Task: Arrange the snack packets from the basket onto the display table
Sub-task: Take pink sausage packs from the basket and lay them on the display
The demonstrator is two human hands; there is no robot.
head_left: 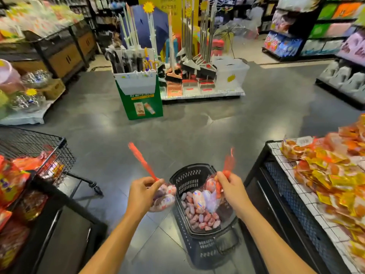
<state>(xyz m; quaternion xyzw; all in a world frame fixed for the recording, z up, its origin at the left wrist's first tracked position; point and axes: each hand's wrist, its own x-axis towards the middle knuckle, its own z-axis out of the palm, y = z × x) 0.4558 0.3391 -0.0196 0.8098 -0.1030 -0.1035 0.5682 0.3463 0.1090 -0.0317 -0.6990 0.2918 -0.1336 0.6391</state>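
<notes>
A black plastic basket (189, 176) stands on the floor in front of me, holding several pink-and-white snack packets (199, 218). My left hand (143, 191) grips a red-net bag of snacks (164, 196) by its neck, just left of the basket. My right hand (232, 185) grips a second red-net snack bag (212, 194) above the basket's right side. The display table (292, 169) with a white grid top is at my right, piled with orange and yellow packets (327, 175).
A wire cart (39, 147) and a dark shelf with red snack bags (11, 180) stand at my left. Ahead across the grey floor are a green cardboard stand (141, 103) and a pallet of brooms (197, 76). Shelving lines both far sides.
</notes>
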